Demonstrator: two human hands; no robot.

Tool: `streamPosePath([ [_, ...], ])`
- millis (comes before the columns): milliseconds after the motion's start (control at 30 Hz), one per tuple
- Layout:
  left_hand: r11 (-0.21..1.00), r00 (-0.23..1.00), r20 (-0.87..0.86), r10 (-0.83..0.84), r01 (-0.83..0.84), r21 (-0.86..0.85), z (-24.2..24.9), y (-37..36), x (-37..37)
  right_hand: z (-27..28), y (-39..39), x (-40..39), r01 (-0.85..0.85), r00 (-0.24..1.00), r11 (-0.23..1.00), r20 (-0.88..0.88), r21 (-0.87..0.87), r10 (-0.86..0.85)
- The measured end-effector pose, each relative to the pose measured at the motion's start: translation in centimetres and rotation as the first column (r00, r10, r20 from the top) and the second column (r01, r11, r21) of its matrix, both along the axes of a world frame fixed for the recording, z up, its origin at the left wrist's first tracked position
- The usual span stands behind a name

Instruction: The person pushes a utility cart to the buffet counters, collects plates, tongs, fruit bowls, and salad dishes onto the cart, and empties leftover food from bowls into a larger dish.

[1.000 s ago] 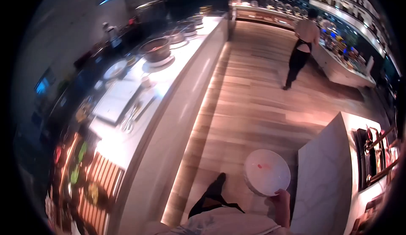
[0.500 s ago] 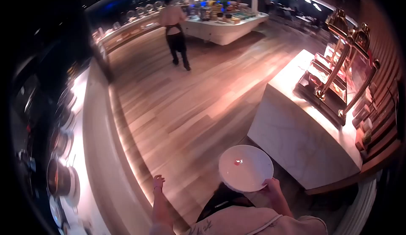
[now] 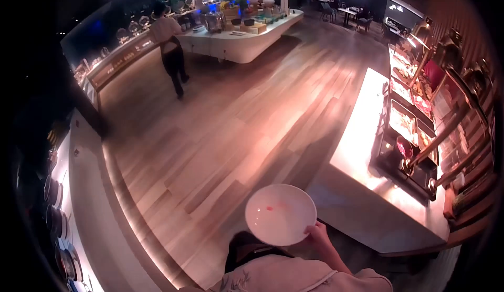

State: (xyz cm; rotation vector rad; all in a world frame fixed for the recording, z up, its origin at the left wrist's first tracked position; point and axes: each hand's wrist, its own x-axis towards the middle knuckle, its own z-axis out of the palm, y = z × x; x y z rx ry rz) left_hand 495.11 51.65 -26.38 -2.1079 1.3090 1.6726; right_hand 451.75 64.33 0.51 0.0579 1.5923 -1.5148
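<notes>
A large shallow white bowl (image 3: 281,216) is held out in front of my body, its open side tilted toward me. A small reddish patch shows inside it. My right hand (image 3: 315,232) grips the bowl's right rim, thumb on the inner side and the fingers mostly hidden beneath. My left hand is out of the picture.
A lit counter with trays of food (image 3: 403,121) under brass lamps runs along the right. At the left is a pale counter (image 3: 100,197) with dark pots (image 3: 55,221). Ahead, a person (image 3: 170,50) stands by a white island counter (image 3: 247,50) on the wooden floor (image 3: 210,134).
I have moved forward, and the view has turned to the right. My left hand has dropped out of view. The bowl stays in my right hand. The person ahead appears farther left.
</notes>
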Motion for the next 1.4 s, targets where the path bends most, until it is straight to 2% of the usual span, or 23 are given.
streamPosePath([
  [67, 1.0, 1.0, 0.015, 0.007, -0.008, 0.028, 0.0, -2.9, -2.0, 1.3, -5.0, -2.1, 0.013, 0.999, 1.0, 0.039, -0.016, -0.013],
  [200, 0.998, 1.0, 0.015, -0.018, 0.017, 0.057, -0.9, -10.1, -6.6, -1.7, -13.7, -7.5, -0.033, 0.993, 0.999, 0.112, -0.019, 0.035],
  [333, 0.995, 0.995, 0.017, -0.096, 0.095, 0.043, -1.1, -21.6, -13.7, 1.9, -22.6, -13.3, 0.06, 0.996, 0.998, 0.07, -0.032, -0.058],
  [400, 0.985, 0.984, 0.029, -0.175, 0.175, 0.007, -1.0, -29.0, -19.0, 2.2, -26.0, -16.7, 0.107, 0.994, 0.993, -0.021, 0.049, -0.106],
  [433, 0.969, 0.969, 0.05, -0.244, 0.245, -0.03, -0.4, -33.6, -22.5, 2.8, -28.3, -17.8, 0.24, 0.971, 0.97, 0.011, -0.028, -0.24],
  [533, 0.858, 0.882, 0.136, -0.45, 0.47, -0.209, 2.4, -48.8, -37.1, 2.9, -31.2, -22.6, 0.342, 0.94, 0.939, 0.006, -0.039, -0.342],
  [567, 0.882, 0.905, -0.017, -0.426, 0.41, -0.232, -0.7, -55.2, -41.3, 2.6, -32.3, -24.0, 0.437, 0.899, 0.898, 0.021, -0.042, -0.437],
  [633, 0.75, 0.85, -0.113, -0.514, 0.382, -0.539, -0.3, -63.2, -50.9, 2.7, -34.3, -27.3, 0.535, 0.845, 0.845, 0.031, -0.015, -0.535],
  [667, 0.858, 0.869, -0.287, -0.404, 0.251, -0.449, 4.7, -65.8, -56.8, 2.8, -35.5, -29.3, 0.566, 0.824, 0.825, 0.03, 0.013, -0.566],
  [733, 0.817, 0.801, -0.331, -0.499, 0.307, -0.489, 6.8, -70.7, -64.9, 0.6, -37.3, -33.1, 0.66, 0.75, 0.751, 0.096, -0.031, -0.655],
  [800, 0.799, 0.721, -0.411, -0.557, 0.332, -0.501, 7.8, -73.6, -71.3, -1.3, -38.5, -37.9, 0.635, 0.77, 0.772, 0.05, 0.022, -0.636],
  [833, 0.8, 0.694, -0.435, -0.574, 0.36, -0.481, 5.8, -75.1, -72.6, -2.1, -39.9, -40.3, 0.706, 0.704, 0.708, 0.096, 0.016, -0.704],
  [867, 0.842, 0.718, -0.47, -0.514, 0.317, -0.437, 4.4, -76.0, -73.6, -3.2, -40.3, -42.9, 0.644, 0.763, 0.761, 0.01, 0.071, -0.647],
  [900, 0.882, 0.74, -0.504, -0.446, 0.267, -0.388, 1.7, -77.0, -74.2, -2.4, -41.6, -45.8, 0.697, 0.717, 0.715, -0.017, 0.053, -0.697],
  [933, 0.833, 0.804, -0.29, -0.519, 0.401, -0.381, -0.3, -78.0, -74.1, -1.9, -43.7, -48.2, 0.74, 0.672, 0.671, -0.031, 0.04, -0.74],
  [967, 0.906, 0.802, -0.465, -0.375, 0.21, -0.369, -0.6, -76.5, -73.3, -2.0, -44.7, -50.8, 0.743, 0.67, 0.669, -0.059, 0.041, -0.74],
  [1000, 0.919, 0.84, -0.405, -0.361, 0.247, -0.307, -0.6, -75.8, -73.1, -1.3, -45.7, -53.7, 0.743, 0.67, 0.668, -0.051, 0.049, -0.741],
  [1067, 0.905, 0.891, -0.163, -0.424, 0.411, -0.11, 0.1, -74.7, -73.7, 0.4, -47.9, -59.1, 0.723, 0.69, 0.691, -0.079, 0.021, -0.719],
  [1100, 0.898, 0.891, -0.114, -0.44, 0.437, -0.047, 0.6, -74.5, -74.7, 1.9, -49.6, -62.0, 0.749, 0.663, 0.662, -0.057, 0.029, -0.747],
  [1133, 0.893, 0.891, -0.077, -0.448, 0.45, 0.004, 0.6, -74.5, -75.8, 1.9, -50.7, -64.8, 0.725, 0.689, 0.685, -0.053, 0.068, -0.723],
  [1333, 0.874, 0.88, 0.022, -0.474, 0.467, 0.137, 0.2, -80.5, -88.4, 1.5, -58.5, -81.0, 0.728, 0.685, 0.682, -0.037, 0.074, -0.727],
  [1400, 0.866, 0.872, 0.022, -0.489, 0.482, 0.136, -0.2, -84.0, -95.0, 1.6, -61.3, -86.1, 0.781, 0.624, 0.621, -0.061, 0.063, -0.779],
])
